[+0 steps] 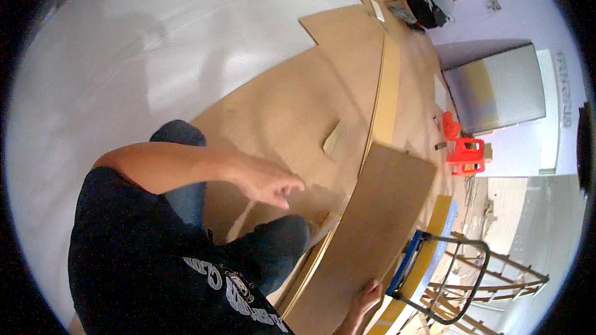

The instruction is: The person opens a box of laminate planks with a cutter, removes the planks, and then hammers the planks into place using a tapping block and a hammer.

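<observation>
A long, flat brown board [379, 205] lies at a slant to the right of my knees. My right hand [367, 296] is at its near right edge, with the fingers curled around that edge. My left hand [268, 180] hangs over the brown floor covering [267, 124], in front of my bent knee. Its fingers are half bent, the thumb stands apart from the index finger, and nothing shows between them. Along the board's left side runs a narrow, light-edged strip [313, 267]. A small torn brown piece [331, 139] lies farther ahead.
Close on the right is a hand cart with a black tube handle [481, 285], beside a yellow-and-white long package [439, 217]. A wooden ladder [509, 267] lies behind it. Red stools [465, 155] and a leaning panel [496, 87] stand by the wall. Another person [428, 6] crouches at the far end.
</observation>
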The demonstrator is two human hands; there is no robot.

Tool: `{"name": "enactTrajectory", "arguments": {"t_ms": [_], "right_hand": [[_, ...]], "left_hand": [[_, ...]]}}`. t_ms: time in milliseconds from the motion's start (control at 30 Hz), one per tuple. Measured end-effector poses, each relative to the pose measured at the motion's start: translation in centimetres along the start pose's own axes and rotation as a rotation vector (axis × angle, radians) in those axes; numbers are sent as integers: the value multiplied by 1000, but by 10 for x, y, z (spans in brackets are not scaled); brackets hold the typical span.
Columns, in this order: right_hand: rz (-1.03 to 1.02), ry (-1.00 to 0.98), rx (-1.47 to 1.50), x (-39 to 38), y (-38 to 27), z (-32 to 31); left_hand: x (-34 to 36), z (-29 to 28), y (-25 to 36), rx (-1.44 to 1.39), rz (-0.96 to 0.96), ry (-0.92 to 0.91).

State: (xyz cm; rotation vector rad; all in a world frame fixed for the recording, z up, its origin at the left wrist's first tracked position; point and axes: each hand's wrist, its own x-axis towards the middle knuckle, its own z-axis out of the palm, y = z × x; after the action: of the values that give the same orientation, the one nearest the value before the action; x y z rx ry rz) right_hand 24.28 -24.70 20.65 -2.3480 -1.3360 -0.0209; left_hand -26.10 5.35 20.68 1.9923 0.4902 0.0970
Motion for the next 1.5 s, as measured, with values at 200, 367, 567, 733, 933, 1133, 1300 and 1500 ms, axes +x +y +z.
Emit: {"name": "enactTrajectory", "arguments": {"t_ms": [200,367,567,733,933,1133,1300,1500], "right_hand": [[-168,-149,218,151,-307,12],[-470,-375,376,213,-547,36],[-1102,-646,-20,123,-734,90],[-1216,-673,-387,115,-755,121],[-1471,-791,-701,171,-752,268],[-1458,-975,-130,44,-740,473],[-1788,-952,-263,-26,-717,523],[-2058,-921,-321,-61,-706,609]], "left_hand": [[43,34,-16,-187,561,-36],[-58,-40,-7,-893,299,570],[-157,-24,-16,-1155,399,1116],[-203,-25,-81,-1299,555,1601],[-282,32,-151,-1347,443,1881],[-342,204,-216,-1346,355,2588],[-334,335,-173,-1200,-955,2597],[-295,390,-207,-1511,-858,2588]]}}
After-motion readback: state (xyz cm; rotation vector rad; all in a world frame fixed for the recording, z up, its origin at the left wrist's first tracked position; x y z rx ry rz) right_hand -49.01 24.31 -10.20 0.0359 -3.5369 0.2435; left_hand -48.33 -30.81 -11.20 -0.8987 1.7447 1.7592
